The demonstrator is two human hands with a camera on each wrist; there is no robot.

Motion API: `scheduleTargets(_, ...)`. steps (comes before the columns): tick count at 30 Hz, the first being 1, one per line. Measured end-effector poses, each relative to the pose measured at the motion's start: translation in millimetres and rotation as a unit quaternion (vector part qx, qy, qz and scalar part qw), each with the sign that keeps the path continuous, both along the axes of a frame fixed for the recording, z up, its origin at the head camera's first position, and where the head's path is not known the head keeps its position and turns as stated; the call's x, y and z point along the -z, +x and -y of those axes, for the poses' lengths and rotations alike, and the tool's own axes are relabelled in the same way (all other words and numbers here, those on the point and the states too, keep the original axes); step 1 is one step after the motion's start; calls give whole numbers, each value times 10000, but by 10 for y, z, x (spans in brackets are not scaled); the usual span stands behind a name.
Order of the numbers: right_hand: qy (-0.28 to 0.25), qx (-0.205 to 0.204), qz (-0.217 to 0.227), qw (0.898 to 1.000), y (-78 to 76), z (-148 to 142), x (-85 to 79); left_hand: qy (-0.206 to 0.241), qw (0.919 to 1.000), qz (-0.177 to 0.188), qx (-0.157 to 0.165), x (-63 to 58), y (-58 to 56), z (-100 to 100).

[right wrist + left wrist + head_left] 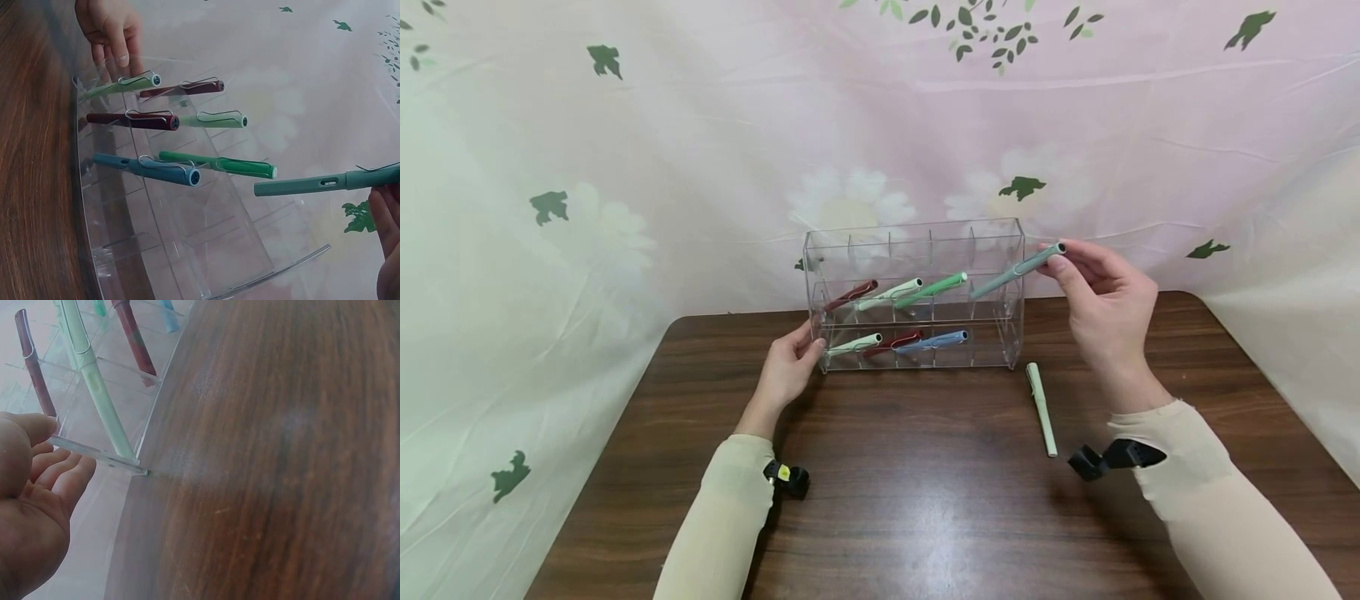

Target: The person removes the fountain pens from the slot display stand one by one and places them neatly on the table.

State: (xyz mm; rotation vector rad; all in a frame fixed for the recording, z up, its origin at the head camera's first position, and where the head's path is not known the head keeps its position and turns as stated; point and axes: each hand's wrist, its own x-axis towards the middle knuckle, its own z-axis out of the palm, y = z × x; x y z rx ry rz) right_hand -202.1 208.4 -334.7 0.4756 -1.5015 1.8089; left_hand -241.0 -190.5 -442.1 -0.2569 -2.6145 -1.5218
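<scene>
A clear acrylic pen rack [917,321] stands at the back of the table, its tiers split into small slots. My left hand [788,367] grips the rack's left side edge, thumb in front and fingers behind. Between thumb and fingers, my right hand [1108,296] pinches a teal pen [1018,271] at its capped end. The pen slants down leftward, its lower end over the middle tier's right part. Middle-tier slots hold a dark red pen [852,295], a pale green pen [891,294] and a green pen [934,288]. Below sit another pale green pen [122,85], dark red pen [134,120] and blue pen [150,169].
A loose pale green pen [1042,410] lies on the brown wooden table [895,500], right of the rack's front corner. Behind and beside the table hangs a patterned cloth [730,167]. The rack's top tier shows no pens.
</scene>
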Motion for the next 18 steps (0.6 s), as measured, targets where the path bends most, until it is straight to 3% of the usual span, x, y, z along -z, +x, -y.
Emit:
scheduleTargets(7,62,131,139,9998,49,-51,5,10,10000,-23,9,-20,11,-5)
scheduleTargets(18,-263,-77,416,9988,115,-148,50,10,10000,-30,7,-18,9,-1)
